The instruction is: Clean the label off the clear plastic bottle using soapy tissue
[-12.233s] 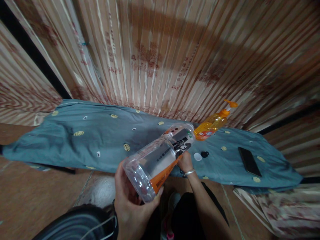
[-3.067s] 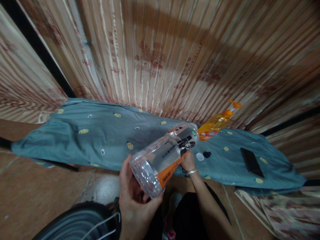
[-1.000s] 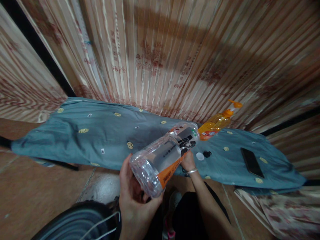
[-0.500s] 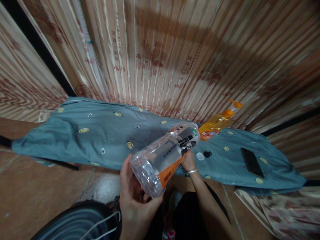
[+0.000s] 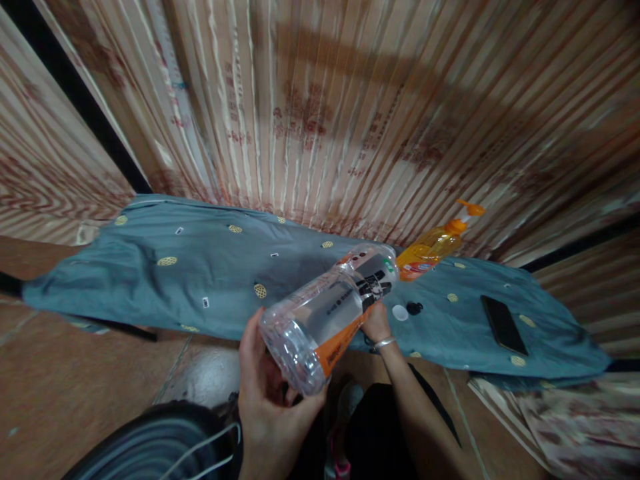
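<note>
**Both hands holding a big clear bottle on its side over the blue cloth**

I am gripping the large clear plastic bottle [image 5: 330, 313] with both hands, keeping it tipped nearly flat, base toward me and neck pointing away. My left hand [image 5: 267, 400] is cupping the base from below, fingers [image 5: 253, 340] curled up around its near edge. My right hand [image 5: 376, 323] is closing on the underside near the black and orange label, a thin bangle [image 5: 384, 344] showing at the wrist. The bottle is hanging above the near edge of the blue cloth [image 5: 200, 267], not touching it.

On the cloth just beyond my right hand, a small white cap [image 5: 399, 312] and a small black cap [image 5: 414, 308] are lying side by side. Farther back, an orange pump bottle [image 5: 435, 245] is leaning against the striped curtain [image 5: 320, 107]. A dark phone [image 5: 503, 324] is lying flat to the right, well apart from the caps. A dark round bin [image 5: 155, 447] is sitting at lower left, beside my left wrist.
</note>
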The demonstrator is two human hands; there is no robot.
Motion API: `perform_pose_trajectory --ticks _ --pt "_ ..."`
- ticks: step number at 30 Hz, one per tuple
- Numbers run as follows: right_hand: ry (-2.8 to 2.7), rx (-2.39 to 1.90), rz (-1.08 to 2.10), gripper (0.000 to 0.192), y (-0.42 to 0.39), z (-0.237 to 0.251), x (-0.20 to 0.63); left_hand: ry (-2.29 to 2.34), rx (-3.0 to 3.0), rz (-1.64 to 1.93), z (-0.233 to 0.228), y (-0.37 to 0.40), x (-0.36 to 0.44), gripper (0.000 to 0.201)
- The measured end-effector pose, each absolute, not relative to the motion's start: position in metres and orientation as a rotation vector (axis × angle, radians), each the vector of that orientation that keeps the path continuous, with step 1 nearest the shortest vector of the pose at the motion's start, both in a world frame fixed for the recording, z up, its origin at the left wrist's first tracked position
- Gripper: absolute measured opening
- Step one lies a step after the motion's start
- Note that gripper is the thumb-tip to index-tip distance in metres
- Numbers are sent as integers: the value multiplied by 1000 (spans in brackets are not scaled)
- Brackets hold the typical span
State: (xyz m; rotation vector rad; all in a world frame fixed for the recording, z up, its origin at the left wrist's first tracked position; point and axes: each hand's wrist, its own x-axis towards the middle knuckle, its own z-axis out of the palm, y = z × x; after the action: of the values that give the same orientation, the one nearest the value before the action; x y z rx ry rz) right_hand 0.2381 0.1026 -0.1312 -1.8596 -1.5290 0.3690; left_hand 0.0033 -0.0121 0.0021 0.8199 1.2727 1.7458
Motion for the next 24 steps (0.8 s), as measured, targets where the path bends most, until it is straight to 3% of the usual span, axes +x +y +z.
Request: perform_pose_trajectory --ticks 24 --pt "-1563 -1867 352 19 103 -137 241 1273 853 1741 -1 -12 1 94"
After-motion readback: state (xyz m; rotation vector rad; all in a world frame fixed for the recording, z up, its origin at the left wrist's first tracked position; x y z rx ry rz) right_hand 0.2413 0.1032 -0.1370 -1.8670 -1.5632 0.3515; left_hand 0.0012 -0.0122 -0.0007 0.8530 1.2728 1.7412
